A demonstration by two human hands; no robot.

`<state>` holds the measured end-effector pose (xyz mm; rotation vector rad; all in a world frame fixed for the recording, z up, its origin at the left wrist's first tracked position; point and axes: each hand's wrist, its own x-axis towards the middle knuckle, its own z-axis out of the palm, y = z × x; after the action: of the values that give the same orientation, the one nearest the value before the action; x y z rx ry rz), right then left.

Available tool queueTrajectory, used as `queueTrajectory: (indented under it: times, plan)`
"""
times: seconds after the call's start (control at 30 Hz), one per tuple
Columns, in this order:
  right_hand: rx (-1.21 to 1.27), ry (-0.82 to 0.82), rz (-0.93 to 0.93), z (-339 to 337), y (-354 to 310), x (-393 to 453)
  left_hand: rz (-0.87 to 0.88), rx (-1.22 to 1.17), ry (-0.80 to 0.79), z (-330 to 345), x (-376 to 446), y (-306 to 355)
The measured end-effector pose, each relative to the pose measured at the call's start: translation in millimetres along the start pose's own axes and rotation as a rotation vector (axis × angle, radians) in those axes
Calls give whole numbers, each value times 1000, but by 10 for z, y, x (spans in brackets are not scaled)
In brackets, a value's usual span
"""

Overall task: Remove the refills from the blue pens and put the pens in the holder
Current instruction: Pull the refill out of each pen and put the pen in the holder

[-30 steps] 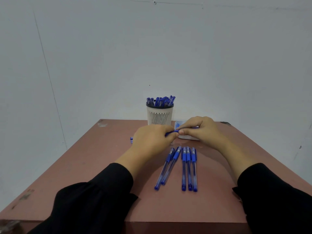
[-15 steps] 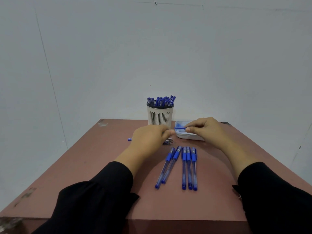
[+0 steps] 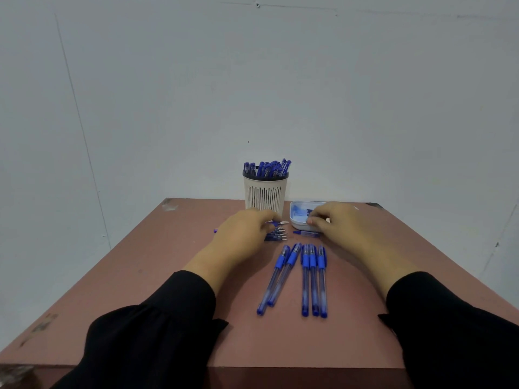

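My left hand [image 3: 241, 237] rests knuckles-up on the table [image 3: 140, 276], its fingers curled around a blue pen barrel [image 3: 276, 223] whose pale tip pokes out past my fingertips; the barrel's other end shows as a small blue stub beyond the far side of that hand. Just below those fingertips lies a small cluster of loose pen tips [image 3: 276, 235]. My right hand [image 3: 339, 226] reaches over the near rim of the white tray [image 3: 297, 223], fingertips bent down at its edge; whether they pinch a refill I cannot tell. A short blue piece [image 3: 306, 233] lies just under that hand. Nearer to me, between both wrists, five blue pens [image 3: 310, 276] lie side by side. Beyond my left fingertips stands the holder [image 3: 265, 195], full of pens.
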<state>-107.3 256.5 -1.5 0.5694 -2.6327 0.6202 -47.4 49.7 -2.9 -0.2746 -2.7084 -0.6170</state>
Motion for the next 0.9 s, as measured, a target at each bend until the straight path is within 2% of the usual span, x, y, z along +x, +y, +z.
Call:
queueTrajectory:
  times: [0.07,0.1,0.23,0.33,0.43,0.57,0.7,0.83,0.9]
  plan:
    - [219,42,18,-21,-118,-30,84,-34,28,-4,-8,30]
    - [275,12,6,-23,-178,-44,113,-53,51,-3,-7,46]
    - [328,-143,-67,35,-333,-103,142,-66,108,21,12,58]
    - [407,-103,-70,60,-327,-89,128,-64,122,7,19,42]
    - [622,-111,-24,64,-319,-101,150,-53,141,1,11,53]
    - [530,-101,-8,34,-343,-102,158,-51,145,-1,5,64]
    - [768,-120,38,50,-348,-102,162,-11,156,-2,11,55]
    - [638,-95,14,28,-363,-92,166,-35,178,-4,13,65]
    - [682,-119,41,15,-359,-103,170,-12,166,4,22,59]
